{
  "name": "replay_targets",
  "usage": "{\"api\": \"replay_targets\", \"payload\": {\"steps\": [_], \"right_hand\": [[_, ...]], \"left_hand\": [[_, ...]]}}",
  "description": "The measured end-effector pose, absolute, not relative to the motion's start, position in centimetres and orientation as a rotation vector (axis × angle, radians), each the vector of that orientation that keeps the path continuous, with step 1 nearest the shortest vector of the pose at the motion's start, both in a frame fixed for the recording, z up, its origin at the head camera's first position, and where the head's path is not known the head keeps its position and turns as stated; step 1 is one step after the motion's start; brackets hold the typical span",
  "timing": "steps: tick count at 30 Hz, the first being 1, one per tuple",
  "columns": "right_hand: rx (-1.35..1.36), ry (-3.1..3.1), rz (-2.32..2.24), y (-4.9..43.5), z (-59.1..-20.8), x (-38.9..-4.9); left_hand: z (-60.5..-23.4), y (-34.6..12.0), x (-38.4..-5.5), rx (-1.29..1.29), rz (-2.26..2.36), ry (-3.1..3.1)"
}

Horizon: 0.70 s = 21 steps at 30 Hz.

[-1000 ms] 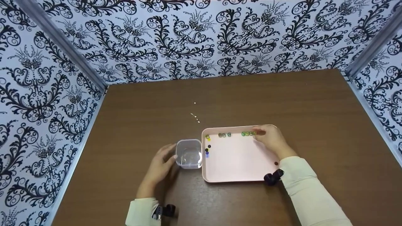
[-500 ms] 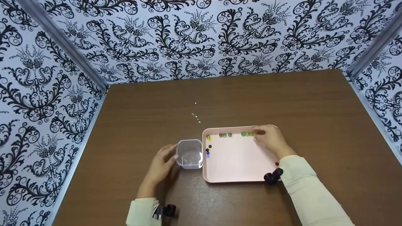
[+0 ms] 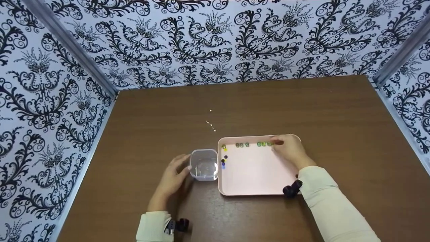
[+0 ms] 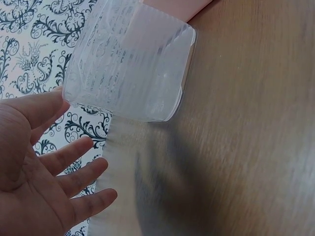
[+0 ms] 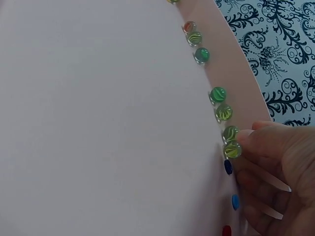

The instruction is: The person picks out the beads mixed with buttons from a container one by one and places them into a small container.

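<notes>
A pink tray (image 3: 255, 171) lies on the table, with a clear square plastic tub (image 3: 204, 164) against its left side. My left hand (image 3: 174, 173) touches the tub's left side; in the left wrist view its other fingers spread apart below the tub. My right hand (image 3: 289, 149) is at the tray's back right, fingers bent by the back wall. In the right wrist view a fingertip touches a green glass marble (image 5: 231, 133), beside another green marble (image 5: 233, 149). Whether anything sits between the fingers is hidden.
More marbles line the tray's back wall, including a teal one (image 5: 202, 55). Small dark and blue pieces (image 3: 223, 164) lie along its left side. Flat blue (image 5: 235, 201) and red (image 5: 227, 230) pieces sit near my right fingers. White specks (image 3: 211, 125) dot the table behind.
The green marbles beside my right hand have shifted slightly left along the back wall. Both hands keep nearly the same places; the head view has drifted a little.
</notes>
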State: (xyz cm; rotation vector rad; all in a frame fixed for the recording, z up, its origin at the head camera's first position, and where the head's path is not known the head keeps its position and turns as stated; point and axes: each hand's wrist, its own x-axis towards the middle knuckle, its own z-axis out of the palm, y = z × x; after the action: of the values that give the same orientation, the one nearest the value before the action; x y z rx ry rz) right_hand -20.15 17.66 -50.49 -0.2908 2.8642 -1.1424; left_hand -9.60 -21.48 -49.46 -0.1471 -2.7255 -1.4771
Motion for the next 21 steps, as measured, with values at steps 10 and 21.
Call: {"api": "replay_targets", "payload": {"steps": [10,21], "right_hand": [[-0.324,2.902,-1.146,17.66,-50.73,-20.25],[-0.365,2.918,-1.183,17.47,-50.89,-20.34]], "left_hand": [[-49.3,-21.4,-9.55,-0.135,-1.505,-2.732],[-49.3,-21.39,-9.61,-0.139,-1.492,-2.727]]}}
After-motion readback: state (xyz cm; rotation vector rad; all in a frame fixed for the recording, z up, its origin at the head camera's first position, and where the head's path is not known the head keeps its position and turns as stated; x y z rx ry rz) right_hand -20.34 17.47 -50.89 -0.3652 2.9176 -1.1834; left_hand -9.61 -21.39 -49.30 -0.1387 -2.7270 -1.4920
